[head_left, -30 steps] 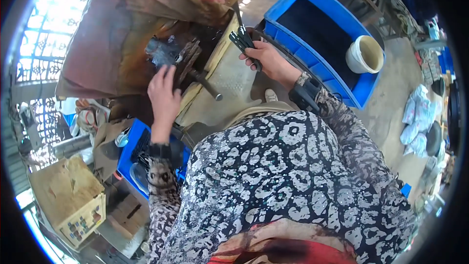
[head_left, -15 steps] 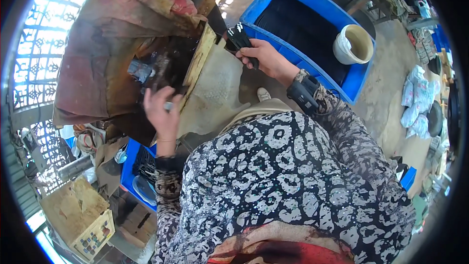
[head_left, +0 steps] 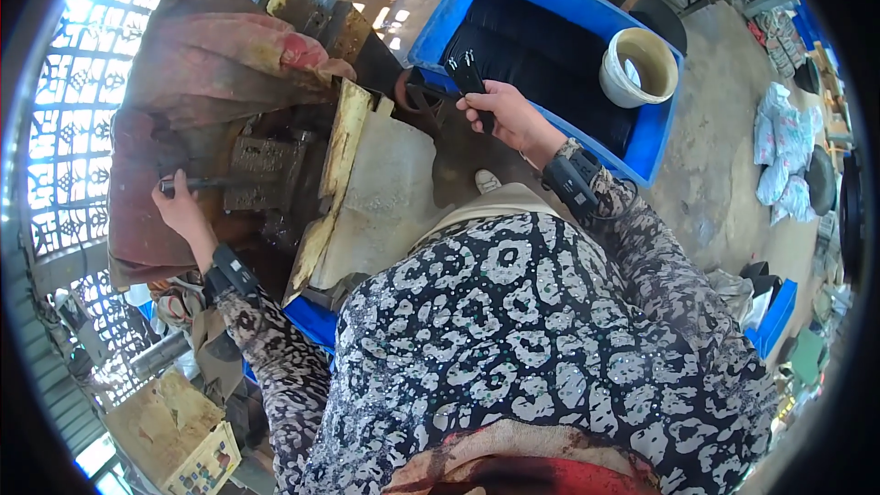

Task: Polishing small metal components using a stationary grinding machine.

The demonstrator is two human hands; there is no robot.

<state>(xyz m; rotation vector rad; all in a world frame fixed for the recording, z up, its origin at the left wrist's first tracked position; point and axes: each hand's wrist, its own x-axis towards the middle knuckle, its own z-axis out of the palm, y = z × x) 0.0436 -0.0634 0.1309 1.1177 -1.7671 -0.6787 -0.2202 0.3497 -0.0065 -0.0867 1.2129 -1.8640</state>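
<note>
My right hand (head_left: pixel 515 119) is closed around a fanned bundle of thin black strips (head_left: pixel 467 78) with shiny tips, held beside the near wall of a blue bin (head_left: pixel 449 9). More dark strips (head_left: pixel 541 32) lie packed in that bin. Out to the left, my left hand (head_left: pixel 186 217) pinches a slim dark bar (head_left: pixel 206 182) with a shiny end. The bar points toward a wet metal block (head_left: pixel 266 170) inside a dark, cloth-draped work station. Whether the bar touches the block, I cannot tell.
A stained reddish cloth (head_left: pixel 220 50) hangs over the station. A rough wooden board (head_left: pixel 341 151) and pale sheet (head_left: pixel 385 174) edge its near side. An off-white bucket (head_left: pixel 632 82) stands in the bin's right end. Lower left is a cardboard box (head_left: pixel 156 412); wrapped bundles (head_left: pixel 779 156) lie at right.
My left hand has moved left, from above the board's edge to the far side of the metal block. My right hand still holds the strips, slightly shifted. The view has shifted a little.
</note>
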